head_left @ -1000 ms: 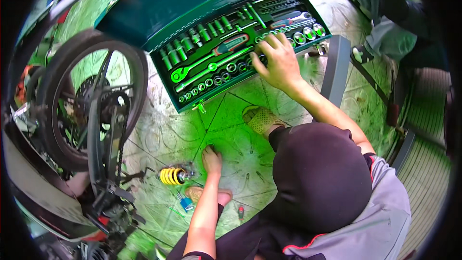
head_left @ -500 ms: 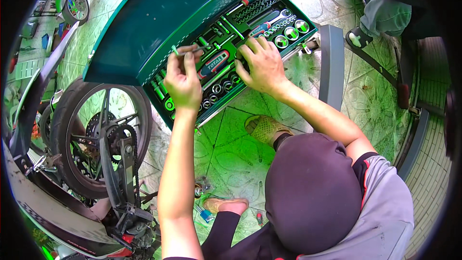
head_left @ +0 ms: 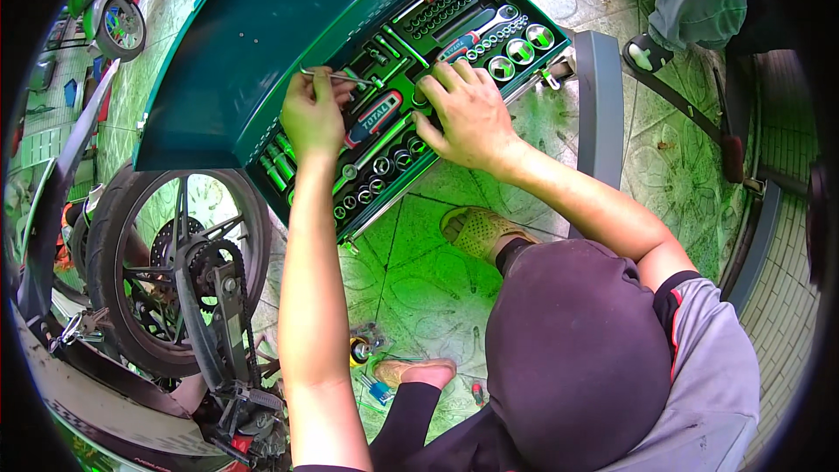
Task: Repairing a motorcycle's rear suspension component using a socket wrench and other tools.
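Observation:
An open dark-green tool case (head_left: 188, 122) lies ahead, with rows of sockets (head_left: 521, 50), ratchets and handles in its moulded tray. Over its left half my left hand (head_left: 313, 118) pinches a slim metal tool (head_left: 341, 76) between thumb and fingers. My right hand (head_left: 465, 122) rests at the middle of the tray among the sockets, fingers bent and apart, tips partly hidden.
At left stands a motorbike's rear wheel (head_left: 105, 271) with chain; a scooter (head_left: 118, 26) is behind. Right are a grey metal beam (head_left: 599, 114) and a person's leg (head_left: 690, 9). A shock absorber (head_left: 363, 348) and small screwdriver (head_left: 477, 392) lie by my sandalled feet.
My left hand has risen from the floor to the case and holds a slim tool. It has shifted slightly left since half a second ago. My right hand stays at the tray.

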Motion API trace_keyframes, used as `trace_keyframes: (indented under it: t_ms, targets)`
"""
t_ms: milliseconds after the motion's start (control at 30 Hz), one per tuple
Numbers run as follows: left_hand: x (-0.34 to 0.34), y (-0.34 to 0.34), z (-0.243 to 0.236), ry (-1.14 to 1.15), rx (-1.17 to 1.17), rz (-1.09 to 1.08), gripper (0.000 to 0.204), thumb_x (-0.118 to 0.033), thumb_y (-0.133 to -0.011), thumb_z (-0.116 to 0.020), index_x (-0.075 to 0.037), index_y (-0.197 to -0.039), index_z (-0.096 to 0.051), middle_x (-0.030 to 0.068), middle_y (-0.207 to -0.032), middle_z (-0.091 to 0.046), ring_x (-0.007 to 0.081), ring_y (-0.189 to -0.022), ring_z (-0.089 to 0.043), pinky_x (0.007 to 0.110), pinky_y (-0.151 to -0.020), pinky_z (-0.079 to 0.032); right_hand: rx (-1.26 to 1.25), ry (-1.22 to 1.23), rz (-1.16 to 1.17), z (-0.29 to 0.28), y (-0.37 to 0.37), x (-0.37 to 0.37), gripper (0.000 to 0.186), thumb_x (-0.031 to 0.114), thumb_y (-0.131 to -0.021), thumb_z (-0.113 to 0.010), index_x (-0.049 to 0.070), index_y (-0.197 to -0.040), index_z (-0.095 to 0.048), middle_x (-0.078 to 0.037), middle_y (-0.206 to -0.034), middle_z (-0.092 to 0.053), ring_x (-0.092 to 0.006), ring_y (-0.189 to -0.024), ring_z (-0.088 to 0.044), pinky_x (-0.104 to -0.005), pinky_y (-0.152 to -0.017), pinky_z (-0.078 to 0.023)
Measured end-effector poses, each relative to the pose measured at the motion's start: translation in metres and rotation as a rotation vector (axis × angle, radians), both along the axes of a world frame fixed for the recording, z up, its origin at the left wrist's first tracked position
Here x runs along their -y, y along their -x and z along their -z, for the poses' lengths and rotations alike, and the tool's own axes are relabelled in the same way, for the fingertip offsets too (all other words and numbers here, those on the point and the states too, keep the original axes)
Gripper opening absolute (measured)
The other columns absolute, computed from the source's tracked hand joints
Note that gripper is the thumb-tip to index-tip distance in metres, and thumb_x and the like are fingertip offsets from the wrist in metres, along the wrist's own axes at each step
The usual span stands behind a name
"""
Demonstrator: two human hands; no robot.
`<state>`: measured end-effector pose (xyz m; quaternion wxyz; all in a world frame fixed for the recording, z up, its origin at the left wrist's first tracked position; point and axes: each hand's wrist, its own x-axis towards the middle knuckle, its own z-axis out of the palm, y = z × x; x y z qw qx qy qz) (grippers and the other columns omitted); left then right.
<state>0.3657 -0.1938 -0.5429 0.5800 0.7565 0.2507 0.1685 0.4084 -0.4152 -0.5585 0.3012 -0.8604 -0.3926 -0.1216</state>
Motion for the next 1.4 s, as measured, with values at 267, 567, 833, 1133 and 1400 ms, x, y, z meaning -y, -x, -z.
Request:
trace_keyframes:
  t_ms: [267,567,833,1133,1400]
  targets:
    - [-0.002,0.006,0.015,0.348,0.052,-0.091,0.022,-0.018,-0.107,-0.049,0.002,-0.111,-0.055,0.0208,-0.101,-0.07,0.0277,-0.087,-0.074,0.032,-0.074,-0.062,0.08,0.032,-0.104,-0.004,-0.039,-0.031,0.03,0.031,-0.085,-0.071,0.009,-0.104,-0.063,-0.01,-0.108,-0.057,-0.0289,-0.111,-0.053,-0.0429,-0.09,-0.046]
    - [0.01,0.032,0.007,0.354,0.165,-0.193,0.022,-0.02,-0.106,-0.05,0.001,-0.111,-0.055,0.0191,-0.102,-0.07,0.0276,-0.086,-0.074,0.032,-0.072,-0.062,0.106,0.192,-0.243,0.004,-0.04,-0.048,0.02,0.02,-0.091,-0.065,0.007,-0.106,-0.062,-0.012,-0.111,-0.057,-0.0287,-0.113,-0.053,-0.0432,-0.092,-0.046]
    - [0.021,0.091,0.004,0.166,0.291,-0.366,0.02,-0.021,-0.106,-0.051,-0.002,-0.106,-0.058,0.0093,-0.087,-0.067,0.0157,-0.069,-0.068,0.027,-0.06,-0.056,-0.293,-0.301,-0.129,0.002,-0.057,-0.031,0.016,0.015,-0.094,-0.06,0.002,-0.103,-0.059,-0.017,-0.102,-0.061,-0.0322,-0.097,-0.062,-0.0399,-0.084,-0.05]
    - [0.027,0.155,0.013,0.193,0.175,-0.334,0.019,-0.022,-0.106,-0.054,-0.004,-0.101,-0.058,0.0029,-0.073,-0.061,0.0079,-0.052,-0.05,0.023,-0.049,-0.042,-0.407,0.078,-0.111,-0.049,-0.112,-0.035,0.029,0.024,-0.09,-0.068,0.005,-0.111,-0.064,-0.016,-0.103,-0.069,-0.0312,-0.096,-0.067,-0.0393,-0.082,-0.053]
    - [0.047,0.118,0.004,0.172,0.277,-0.308,0.017,-0.019,-0.105,-0.057,-0.002,-0.105,-0.056,0.0134,-0.092,-0.071,0.0152,-0.068,-0.069,0.026,-0.062,-0.057,-0.09,0.425,-0.194,-0.03,-0.107,-0.02,0.035,0.027,-0.08,-0.076,0.008,-0.109,-0.069,-0.016,-0.098,-0.073,-0.0355,-0.093,-0.071,-0.0468,-0.083,-0.058]
